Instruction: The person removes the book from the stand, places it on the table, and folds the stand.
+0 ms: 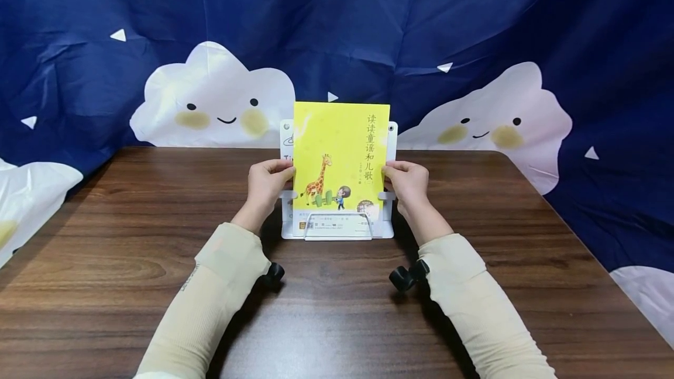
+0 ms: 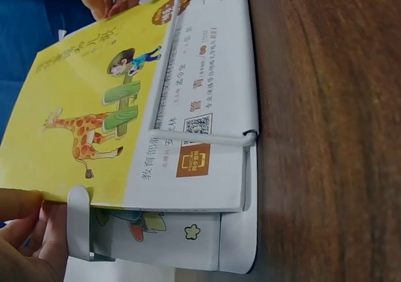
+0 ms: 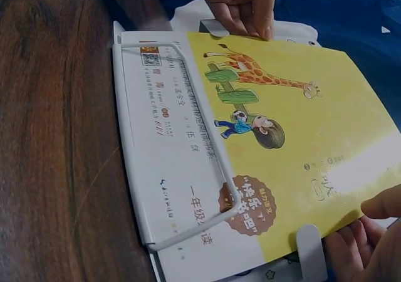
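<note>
A yellow children's book [image 1: 337, 133] with a giraffe and a child on its cover stands upright against a white book stand [image 1: 390, 224]. The stand's wire holder [image 3: 188, 232] crosses the lower front of the cover. My left hand [image 1: 265, 187] pinches the book's left edge, thumb in front. On the opposite edge, my right hand [image 1: 409, 185] grips the book the same way, its thumb [image 3: 382, 203] at the cover. Just below each hand is a small side clip; the left clip [image 2: 79, 222] lies beside the book's edge. The stand's printed panel is mostly hidden behind the book.
The stand rests on a dark wooden table [image 1: 337, 309], toward its far edge. Behind hangs a blue curtain [image 1: 337, 28] with white smiling clouds. Both forearms wear cream sleeves, with a black wrist camera [image 1: 404, 278] below the right hand.
</note>
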The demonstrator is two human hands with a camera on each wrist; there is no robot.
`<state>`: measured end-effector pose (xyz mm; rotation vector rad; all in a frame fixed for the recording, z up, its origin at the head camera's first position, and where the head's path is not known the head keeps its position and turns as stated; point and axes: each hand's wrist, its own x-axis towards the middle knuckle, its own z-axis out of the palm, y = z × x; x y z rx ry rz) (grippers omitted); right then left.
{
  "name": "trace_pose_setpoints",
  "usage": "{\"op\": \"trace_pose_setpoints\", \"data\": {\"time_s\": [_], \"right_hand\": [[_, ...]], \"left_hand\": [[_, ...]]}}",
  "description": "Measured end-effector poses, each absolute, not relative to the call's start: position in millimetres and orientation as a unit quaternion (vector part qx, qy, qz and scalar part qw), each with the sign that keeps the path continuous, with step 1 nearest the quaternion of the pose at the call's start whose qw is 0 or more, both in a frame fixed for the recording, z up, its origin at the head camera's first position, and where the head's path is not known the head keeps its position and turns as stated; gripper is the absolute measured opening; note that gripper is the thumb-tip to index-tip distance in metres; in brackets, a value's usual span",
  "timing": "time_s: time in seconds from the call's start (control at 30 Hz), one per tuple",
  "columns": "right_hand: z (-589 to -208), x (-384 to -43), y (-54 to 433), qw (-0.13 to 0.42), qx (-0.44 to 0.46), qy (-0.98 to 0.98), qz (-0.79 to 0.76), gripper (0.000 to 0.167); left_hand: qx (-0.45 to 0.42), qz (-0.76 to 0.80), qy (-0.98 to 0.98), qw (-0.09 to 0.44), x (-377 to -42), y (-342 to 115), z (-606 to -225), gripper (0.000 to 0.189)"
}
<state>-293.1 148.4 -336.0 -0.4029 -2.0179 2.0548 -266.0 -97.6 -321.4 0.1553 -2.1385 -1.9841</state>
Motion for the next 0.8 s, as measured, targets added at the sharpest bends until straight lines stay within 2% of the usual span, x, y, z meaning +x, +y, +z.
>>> {"op": "trace_pose_setpoints", "data": {"time_s": [0.17, 0.37, 0.6, 0.7, 0.8], "right_hand": [[-331, -292, 146, 0.113, -0.142, -0.679, 0.711, 0.014], [-332, -294, 146, 0.117, -0.153, -0.692, 0.696, 0.012], [-300, -265, 132, 0.108, -0.153, -0.723, 0.665, 0.015], [-293, -262, 130, 0.11, -0.142, -0.731, 0.659, 0.015], [-289, -262, 130, 0.115, -0.131, -0.737, 0.653, 0.016]], "left_hand": [[0.064, -0.682, -0.721, 0.102, -283, -104, -340, 0.017], [0.071, -0.677, -0.725, 0.105, -269, -97, -323, 0.017], [0.066, -0.697, -0.707, 0.1, -274, -100, -329, 0.014], [0.075, -0.69, -0.713, 0.103, -263, -96, -313, 0.015], [0.059, -0.711, -0.692, 0.11, -278, -102, -325, 0.013]]}}
